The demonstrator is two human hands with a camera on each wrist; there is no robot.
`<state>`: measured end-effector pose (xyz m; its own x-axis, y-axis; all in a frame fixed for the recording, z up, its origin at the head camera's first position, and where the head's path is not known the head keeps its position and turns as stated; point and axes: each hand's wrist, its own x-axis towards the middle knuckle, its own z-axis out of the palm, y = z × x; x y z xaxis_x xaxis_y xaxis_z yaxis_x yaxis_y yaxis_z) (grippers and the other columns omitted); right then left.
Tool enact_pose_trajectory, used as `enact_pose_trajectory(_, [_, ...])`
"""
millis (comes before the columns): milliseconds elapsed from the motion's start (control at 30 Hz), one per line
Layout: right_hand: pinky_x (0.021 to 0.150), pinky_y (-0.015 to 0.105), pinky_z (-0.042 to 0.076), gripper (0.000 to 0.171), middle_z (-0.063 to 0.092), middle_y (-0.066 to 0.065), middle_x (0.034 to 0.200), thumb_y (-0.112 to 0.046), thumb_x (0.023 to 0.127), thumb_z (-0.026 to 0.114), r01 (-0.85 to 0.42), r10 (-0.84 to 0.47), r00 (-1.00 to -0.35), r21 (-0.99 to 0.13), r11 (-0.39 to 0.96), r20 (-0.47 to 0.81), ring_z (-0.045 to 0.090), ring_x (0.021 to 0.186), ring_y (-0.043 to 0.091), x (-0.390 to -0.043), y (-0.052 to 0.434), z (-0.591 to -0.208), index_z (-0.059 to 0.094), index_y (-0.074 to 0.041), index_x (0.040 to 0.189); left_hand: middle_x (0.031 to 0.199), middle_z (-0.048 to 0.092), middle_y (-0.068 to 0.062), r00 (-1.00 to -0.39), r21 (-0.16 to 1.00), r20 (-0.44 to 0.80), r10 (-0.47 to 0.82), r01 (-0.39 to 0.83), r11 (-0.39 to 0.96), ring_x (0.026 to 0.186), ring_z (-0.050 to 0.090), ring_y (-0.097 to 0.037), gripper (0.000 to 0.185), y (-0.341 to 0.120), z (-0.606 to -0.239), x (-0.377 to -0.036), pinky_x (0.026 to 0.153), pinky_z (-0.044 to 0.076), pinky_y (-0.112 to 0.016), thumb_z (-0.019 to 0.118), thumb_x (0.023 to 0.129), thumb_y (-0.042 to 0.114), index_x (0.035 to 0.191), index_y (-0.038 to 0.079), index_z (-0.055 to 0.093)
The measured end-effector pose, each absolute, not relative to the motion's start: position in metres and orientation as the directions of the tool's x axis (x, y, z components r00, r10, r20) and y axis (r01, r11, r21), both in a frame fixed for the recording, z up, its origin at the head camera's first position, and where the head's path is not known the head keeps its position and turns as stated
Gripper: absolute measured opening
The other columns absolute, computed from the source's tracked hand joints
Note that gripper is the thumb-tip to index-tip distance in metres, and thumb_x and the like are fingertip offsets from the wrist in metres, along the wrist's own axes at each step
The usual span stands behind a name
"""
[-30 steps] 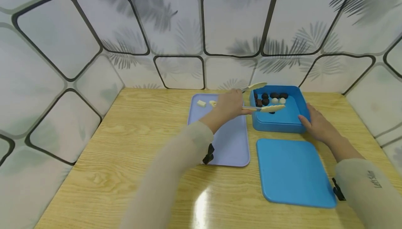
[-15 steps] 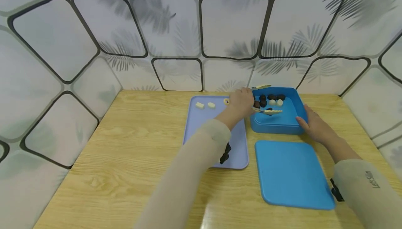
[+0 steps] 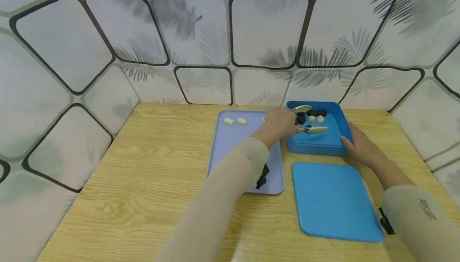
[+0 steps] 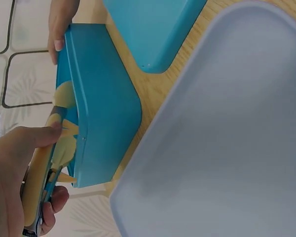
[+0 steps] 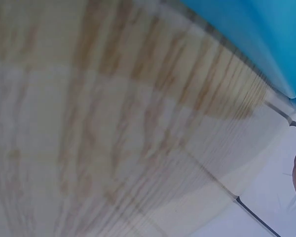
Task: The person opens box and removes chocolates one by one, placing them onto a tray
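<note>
Lilac plastic, the tray (image 3: 230,150) lies mid-table with two pale pieces (image 3: 235,121) near its far edge. Just right of it the left hand (image 3: 279,122) pinches cream tongs (image 3: 308,119), their tips spread inside the blue box (image 3: 314,145) over dark and white pieces (image 3: 311,115) heaped at its far-left corner. The right hand (image 3: 361,146) rests relaxed fingers against the box's right wall. Its lid (image 3: 334,200) lies at the near edge. A round piece gripped off-centre would likely squirt free and roll away; the box could skid if that steadying hand slackens.
</note>
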<state>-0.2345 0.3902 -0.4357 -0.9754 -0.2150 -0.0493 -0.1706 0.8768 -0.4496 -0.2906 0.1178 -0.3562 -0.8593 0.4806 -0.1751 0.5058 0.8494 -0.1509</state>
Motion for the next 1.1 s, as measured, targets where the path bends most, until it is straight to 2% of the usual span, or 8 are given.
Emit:
enact_pose_trajectory(67, [0.103, 0.069, 0.013, 0.072, 0.003, 0.041, 0.146, -0.036, 0.104, 0.027, -0.178, -0.222, -0.974, -0.454, 0.873, -0.047, 0.007, 0.132, 0.06, -0.233, 0.389, -0.436, -0.007, 0.012, 0.145, 0.104, 0.062, 0.009, -0.856, -0.142, -0.177, 0.486, 0.511, 0.848, 0.081, 0.055, -0.006, 0.044, 0.119, -0.358, -0.29, 0.065, 0.048, -0.028, 0.046, 0.09, 0.063, 0.104, 0.027, 0.066])
enact_pose_trajectory(300, [0.103, 0.069, 0.013, 0.07, 0.005, 0.042, 0.146, -0.034, 0.104, 0.028, -0.195, -0.227, -0.974, -0.449, 0.872, -0.017, 0.008, 0.132, 0.06, -0.23, 0.39, -0.438, -0.004, 0.013, 0.145, 0.111, 0.062, 0.01, -0.86, -0.14, -0.197, 0.47, 0.499, 0.855, 0.09, 0.058, -0.007, 0.041, 0.123, -0.361, -0.288, 0.077, 0.05, -0.033, 0.047, 0.09, 0.061, 0.108, 0.028, 0.065])
enact_pose_trajectory(500, [0.102, 0.069, 0.014, 0.07, 0.007, 0.043, 0.145, -0.033, 0.104, 0.029, -0.194, -0.222, -0.975, -0.441, 0.876, -0.01, 0.009, 0.131, 0.061, -0.227, 0.389, -0.441, -0.003, 0.014, 0.144, 0.1, 0.064, 0.009, -0.855, -0.149, -0.194, 0.481, 0.511, 0.847, 0.087, 0.059, -0.007, 0.04, 0.125, -0.363, -0.288, 0.079, 0.051, -0.034, 0.046, 0.091, 0.06, 0.102, 0.027, 0.066])
enact_pose_trajectory(633, [0.103, 0.068, 0.012, 0.071, 0.006, 0.043, 0.145, -0.034, 0.104, 0.028, -0.186, -0.217, -0.976, -0.446, 0.875, -0.019, 0.008, 0.131, 0.061, -0.226, 0.388, -0.439, -0.005, 0.013, 0.145, 0.096, 0.062, 0.01, -0.86, -0.15, -0.186, 0.475, 0.502, 0.852, 0.084, 0.058, -0.005, 0.039, 0.124, -0.364, -0.288, 0.074, 0.05, -0.031, 0.047, 0.091, 0.06, 0.102, 0.028, 0.066])
enact_pose_trajectory(833, [0.105, 0.067, 0.01, 0.071, 0.003, 0.044, 0.144, -0.034, 0.104, 0.026, -0.17, -0.212, -0.976, -0.444, 0.88, -0.047, 0.005, 0.131, 0.061, -0.225, 0.389, -0.437, -0.007, 0.014, 0.144, 0.085, 0.059, 0.011, -0.866, -0.179, -0.184, 0.464, 0.494, 0.851, 0.073, 0.053, -0.004, 0.036, 0.121, -0.365, -0.288, 0.062, 0.047, -0.027, 0.047, 0.091, 0.06, 0.092, 0.028, 0.064])
enact_pose_trajectory(1033, [0.104, 0.068, 0.01, 0.072, 0.001, 0.043, 0.145, -0.036, 0.104, 0.026, -0.156, -0.204, -0.977, -0.442, 0.883, -0.062, 0.005, 0.131, 0.061, -0.222, 0.387, -0.438, -0.008, 0.013, 0.144, 0.093, 0.063, 0.01, -0.856, -0.18, -0.189, 0.481, 0.512, 0.84, 0.078, 0.056, -0.004, 0.035, 0.123, -0.359, -0.284, 0.071, 0.05, -0.03, 0.047, 0.093, 0.055, 0.104, 0.026, 0.064])
enact_pose_trajectory(1100, [0.104, 0.068, 0.011, 0.072, 0.001, 0.043, 0.145, -0.037, 0.104, 0.026, -0.15, -0.197, -0.978, -0.441, 0.885, -0.062, 0.006, 0.131, 0.061, -0.222, 0.385, -0.438, -0.008, 0.013, 0.144, 0.093, 0.064, 0.009, -0.854, -0.182, -0.203, 0.479, 0.514, 0.838, 0.079, 0.058, -0.006, 0.034, 0.126, -0.354, -0.281, 0.074, 0.05, -0.032, 0.047, 0.094, 0.055, 0.104, 0.027, 0.064])
